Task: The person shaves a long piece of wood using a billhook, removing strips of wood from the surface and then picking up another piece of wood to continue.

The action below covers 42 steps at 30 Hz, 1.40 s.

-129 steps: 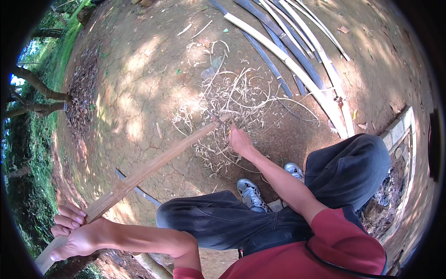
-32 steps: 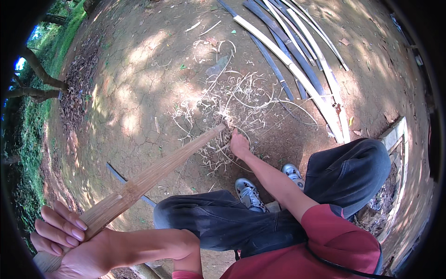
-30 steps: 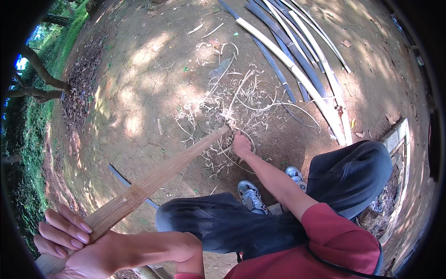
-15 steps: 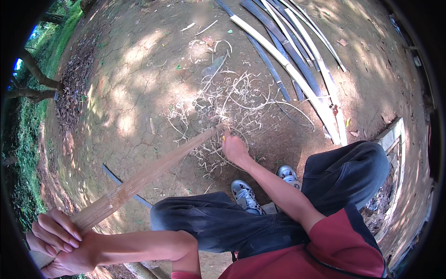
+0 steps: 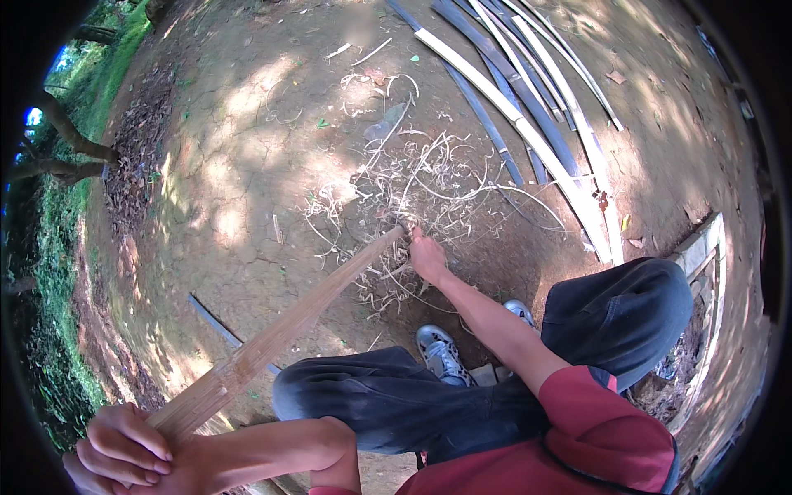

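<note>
A long, flat strip of pale split bamboo (image 5: 285, 328) slants from the lower left up to the middle of the view. My left hand (image 5: 124, 452) is closed around its near end, with the fingers wrapped over the top. At the strip's far end, my right hand (image 5: 429, 257) is closed, fingers curled and thumb side toward the tip. Whatever it grips is mostly hidden by the hand; I cannot make it out. Thin curly shavings (image 5: 445, 190) lie heaped on the ground under and around the strip's far end.
Several long dark and pale bamboo strips (image 5: 528, 132) lie on the dirt ground at the upper right. One narrow dark strip (image 5: 216, 320) lies beyond my left knee. A pale block-edged frame (image 5: 701, 247) is beside my right knee. Tree branches (image 5: 70, 148) stand at the left.
My left hand and the bamboo strip have shifted right and a little nearer to me. My right hand has moved slightly forward, and a yellow bit beside its fingers no longer shows.
</note>
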### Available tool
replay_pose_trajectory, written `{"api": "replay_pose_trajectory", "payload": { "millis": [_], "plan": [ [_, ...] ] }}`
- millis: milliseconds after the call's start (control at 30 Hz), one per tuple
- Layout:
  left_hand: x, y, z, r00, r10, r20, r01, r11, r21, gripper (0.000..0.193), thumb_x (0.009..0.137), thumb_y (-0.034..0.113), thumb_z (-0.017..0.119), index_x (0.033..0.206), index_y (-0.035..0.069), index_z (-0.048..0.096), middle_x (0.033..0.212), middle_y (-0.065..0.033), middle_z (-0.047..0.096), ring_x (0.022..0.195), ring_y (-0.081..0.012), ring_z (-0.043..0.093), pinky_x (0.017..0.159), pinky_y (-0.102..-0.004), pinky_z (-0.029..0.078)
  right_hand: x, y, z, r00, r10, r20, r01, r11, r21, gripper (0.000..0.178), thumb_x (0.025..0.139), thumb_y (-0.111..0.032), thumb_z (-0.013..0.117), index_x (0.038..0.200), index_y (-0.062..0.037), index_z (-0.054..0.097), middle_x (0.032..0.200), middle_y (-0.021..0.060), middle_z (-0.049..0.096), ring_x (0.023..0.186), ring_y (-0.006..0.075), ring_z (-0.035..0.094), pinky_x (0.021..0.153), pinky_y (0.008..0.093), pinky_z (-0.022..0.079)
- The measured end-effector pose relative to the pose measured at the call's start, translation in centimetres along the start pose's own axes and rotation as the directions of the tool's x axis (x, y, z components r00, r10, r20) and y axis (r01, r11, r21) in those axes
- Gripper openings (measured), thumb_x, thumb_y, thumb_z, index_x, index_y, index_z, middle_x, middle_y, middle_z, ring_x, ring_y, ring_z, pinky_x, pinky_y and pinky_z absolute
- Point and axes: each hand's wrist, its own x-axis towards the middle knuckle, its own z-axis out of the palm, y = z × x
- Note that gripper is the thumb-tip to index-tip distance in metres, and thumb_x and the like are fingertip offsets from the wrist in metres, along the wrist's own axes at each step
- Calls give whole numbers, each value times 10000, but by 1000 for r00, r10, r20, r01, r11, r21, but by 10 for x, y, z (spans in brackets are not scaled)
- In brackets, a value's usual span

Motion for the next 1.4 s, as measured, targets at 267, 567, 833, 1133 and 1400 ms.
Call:
{"api": "replay_pose_trajectory", "payload": {
  "millis": [267, 567, 833, 1133, 1400],
  "plan": [
    [5, 6, -5, 997, -19, -77, 37, 970, 242, 390, 920, 319, 404, 590, 136, 305, 490, -10, 260, 405, -97, 204, 339, -207, 160, -68, -40, -31, 999, -36, -3, 36, 993, 114, 296, 907, -151, 489, 1128, 44, 463, 802, 287, 643, 816, 461, 637, 764, 547, 494],
    [2, -3, 23, 996, 84, -7, -81, 982, 172, 335, 905, 130, 377, 582, 141, 292, 508, -5, 284, 401, -99, 188, 367, -254, 166, -23, 10, 0, 995, 87, 39, -88, 996, 22, 233, 913, -113, 432, 1087, 27, 496, 934, 288, 649, 922, 436, 635, 832, 520, 493],
    [6, 1, -8, 995, 62, -83, -30, 940, 339, 287, 860, 139, 390, 589, 132, 295, 516, -24, 288, 405, -107, 223, 364, -233, 210, -49, -27, -30, 999, -14, 35, 9, 991, 135, 287, 891, -175, 521, 1085, 31, 474, 870, 307, 632, 876, 477, 612, 800, 546, 480],
    [17, 9, -16, 987, -151, 59, 151, 988, -8, 296, 819, 261, 409, 583, 138, 279, 503, -38, 248, 447, -121, 245, 365, -242, 211, -37, -38, -38, 994, -46, 102, 40, 997, 62, 271, 884, -128, 498, 1094, 43, 514, 908, 263, 658, 927, 424, 638, 838, 501, 496],
    [5, -8, 5, 920, 173, -351, 84, 789, 609, 585, 941, 615, 131, 626, 141, 263, 509, -13, 234, 446, -101, 211, 303, -195, 172, -8, -24, -12, 998, -50, 37, 51, 998, -34, 275, 857, -76, 526, 1108, 34, 516, 902, 254, 665, 902, 407, 653, 804, 491, 510]
  ]
}}
